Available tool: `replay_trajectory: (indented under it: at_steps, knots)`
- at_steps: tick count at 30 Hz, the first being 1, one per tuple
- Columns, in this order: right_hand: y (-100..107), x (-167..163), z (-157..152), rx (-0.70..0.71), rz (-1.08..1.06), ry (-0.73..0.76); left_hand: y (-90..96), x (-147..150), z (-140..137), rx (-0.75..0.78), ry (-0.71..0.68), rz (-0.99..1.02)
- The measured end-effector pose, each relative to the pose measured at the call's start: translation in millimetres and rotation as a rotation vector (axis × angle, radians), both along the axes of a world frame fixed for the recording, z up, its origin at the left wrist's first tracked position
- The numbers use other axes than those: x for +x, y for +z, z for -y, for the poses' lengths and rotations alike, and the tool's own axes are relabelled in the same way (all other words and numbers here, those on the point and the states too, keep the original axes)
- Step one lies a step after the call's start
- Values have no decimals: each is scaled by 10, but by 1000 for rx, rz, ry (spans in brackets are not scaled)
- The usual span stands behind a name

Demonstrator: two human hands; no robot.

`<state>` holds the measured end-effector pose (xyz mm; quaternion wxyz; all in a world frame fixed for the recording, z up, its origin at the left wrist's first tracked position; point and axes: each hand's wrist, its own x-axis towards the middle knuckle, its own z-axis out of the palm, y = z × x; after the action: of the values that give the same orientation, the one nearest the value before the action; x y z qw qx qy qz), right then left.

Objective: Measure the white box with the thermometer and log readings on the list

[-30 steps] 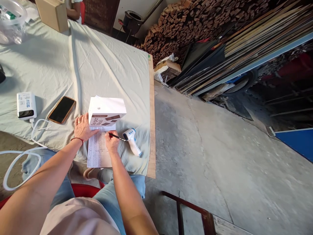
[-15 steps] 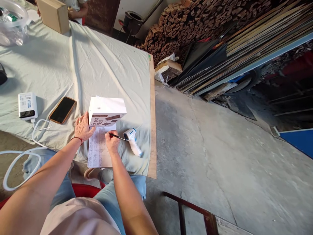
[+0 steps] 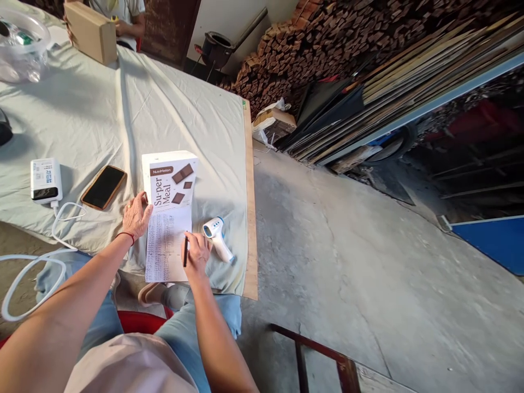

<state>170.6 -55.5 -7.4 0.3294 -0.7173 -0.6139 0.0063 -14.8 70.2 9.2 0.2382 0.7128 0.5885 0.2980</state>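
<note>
A white NutriMotion "Su-per Meal" box (image 3: pixel 170 183) with chocolate-piece pictures lies on the cloth-covered table. Below it, a sheet of dense handwritten lines (image 3: pixel 166 245) reaches the table's near edge. My left hand (image 3: pixel 136 217) rests with fingers stretched out at the lower left corner of the box, its thumb by the sheet's edge. At the sheet's right edge, my right hand (image 3: pixel 197 254) is closed around a black pen (image 3: pixel 185 251). Just right of this hand lies a white and blue infrared thermometer (image 3: pixel 220 239).
Left of my hands are a phone (image 3: pixel 103 187) and a white power bank (image 3: pixel 46 180) with a cable. A person (image 3: pixel 130 24) holds a cardboard box (image 3: pixel 92 33) at the far side, near a clear plastic tub (image 3: pixel 22 49). The table's wooden edge (image 3: pixel 250 218) runs along the right.
The box's printed front has come fully into view as the box tipped back. My right hand has shifted right and slightly down, and the pen has swung from sideways to nearly vertical in view.
</note>
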Motion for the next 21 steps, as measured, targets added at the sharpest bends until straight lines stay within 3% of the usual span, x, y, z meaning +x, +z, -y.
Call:
replay_trajectory:
  at_steps: [5, 10, 13, 17, 21]
  knots:
    - [-1, -103, 32, -103, 99, 19, -16, -10, -17, 27, 35, -20]
    - [-91, -203, -2, -89, 33, 34, -46, -37, -32, 42, 25, -31]
    - [-116, -166, -140, -14, -110, -5, -64, -38, -36, 43, 45, -41]
    - [-9, -59, -724, 91, -463, -34, -85, -32, -42, 64, 64, -72]
    - [199, -36, -1526, 20, -804, -122, -91, -25, -59, 79, 112, -145]
